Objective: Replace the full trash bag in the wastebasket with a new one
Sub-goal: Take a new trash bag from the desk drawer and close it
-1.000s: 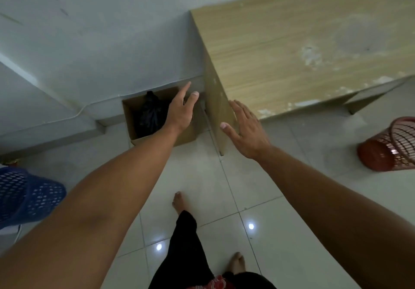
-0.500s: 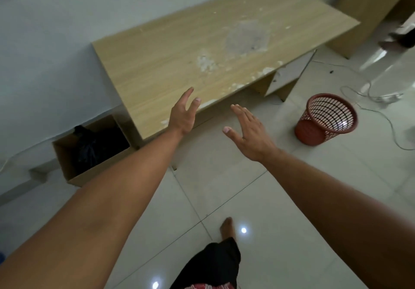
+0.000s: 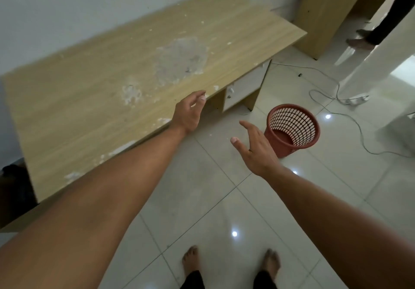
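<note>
A red mesh wastebasket (image 3: 298, 118) stands upright on the white tiled floor at the right of centre, with no bag visible inside. My right hand (image 3: 256, 149) hovers just left of it, fingers apart and holding nothing. My left hand (image 3: 187, 112) hangs over the front edge of the wooden desk, fingers loosely curled and holding nothing. A cardboard box with a black bag (image 3: 11, 171) shows only as a dark sliver at the far left edge.
A low wooden desk (image 3: 101, 82) with a scuffed top fills the left and centre. A white cable (image 3: 359, 127) trails across the floor behind the basket. Another person's legs (image 3: 377, 32) stand at the top right beside a wooden cabinet (image 3: 325, 7). My bare feet are at the bottom.
My view has swung right, away from the cardboard box, bringing the red wastebasket closer to centre. Both hands moved right with it; my right hand is now next to the basket.
</note>
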### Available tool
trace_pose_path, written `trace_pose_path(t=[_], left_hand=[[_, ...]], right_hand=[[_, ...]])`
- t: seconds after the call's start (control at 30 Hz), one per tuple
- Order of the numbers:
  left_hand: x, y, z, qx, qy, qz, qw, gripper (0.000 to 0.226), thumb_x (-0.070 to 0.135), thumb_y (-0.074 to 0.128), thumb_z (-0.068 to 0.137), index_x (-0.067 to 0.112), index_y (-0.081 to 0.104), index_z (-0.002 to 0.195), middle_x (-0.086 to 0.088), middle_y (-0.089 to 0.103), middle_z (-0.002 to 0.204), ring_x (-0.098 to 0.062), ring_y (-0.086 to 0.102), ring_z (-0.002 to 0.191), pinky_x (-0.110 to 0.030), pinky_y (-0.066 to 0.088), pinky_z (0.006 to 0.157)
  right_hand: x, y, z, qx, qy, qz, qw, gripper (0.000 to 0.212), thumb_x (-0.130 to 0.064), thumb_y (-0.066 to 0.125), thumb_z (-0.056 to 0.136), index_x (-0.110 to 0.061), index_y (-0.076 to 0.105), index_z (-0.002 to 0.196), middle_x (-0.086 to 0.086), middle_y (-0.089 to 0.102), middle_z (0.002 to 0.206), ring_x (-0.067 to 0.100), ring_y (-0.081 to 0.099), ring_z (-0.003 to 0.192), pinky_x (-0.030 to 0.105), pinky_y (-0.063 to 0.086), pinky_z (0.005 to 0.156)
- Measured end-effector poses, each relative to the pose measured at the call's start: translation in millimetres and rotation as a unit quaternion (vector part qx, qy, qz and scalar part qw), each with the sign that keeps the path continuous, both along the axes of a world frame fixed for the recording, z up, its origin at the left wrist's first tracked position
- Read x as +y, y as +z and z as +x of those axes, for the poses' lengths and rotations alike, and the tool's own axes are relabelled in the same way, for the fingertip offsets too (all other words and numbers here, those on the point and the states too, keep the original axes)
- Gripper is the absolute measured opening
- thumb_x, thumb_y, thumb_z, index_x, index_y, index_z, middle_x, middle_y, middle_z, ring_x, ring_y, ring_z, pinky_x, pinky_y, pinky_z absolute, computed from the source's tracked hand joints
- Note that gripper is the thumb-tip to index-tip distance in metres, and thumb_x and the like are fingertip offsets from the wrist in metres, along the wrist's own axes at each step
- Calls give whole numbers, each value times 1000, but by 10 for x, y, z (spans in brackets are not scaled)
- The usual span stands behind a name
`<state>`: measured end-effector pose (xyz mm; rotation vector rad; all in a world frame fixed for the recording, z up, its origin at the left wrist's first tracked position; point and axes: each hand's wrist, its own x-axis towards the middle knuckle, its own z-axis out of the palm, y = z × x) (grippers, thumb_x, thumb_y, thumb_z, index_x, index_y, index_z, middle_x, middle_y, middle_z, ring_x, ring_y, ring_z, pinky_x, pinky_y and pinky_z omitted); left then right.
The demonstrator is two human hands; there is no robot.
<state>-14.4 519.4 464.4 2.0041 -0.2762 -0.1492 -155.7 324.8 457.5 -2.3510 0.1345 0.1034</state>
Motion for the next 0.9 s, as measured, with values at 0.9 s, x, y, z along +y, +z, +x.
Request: trace_pose_path(t=[0.9], left_hand=[[-3113,-874,2180,-122,-5,293,948,45,29,46,103,23,46,148,-8,31,161,-26,23,150,-39,17,118]], right_hand=[[-3204,-1145,2513,126,-174,317,924,3,-20,65,95,-21,68,95,0,73,93,14,73,89,31,59,72]])
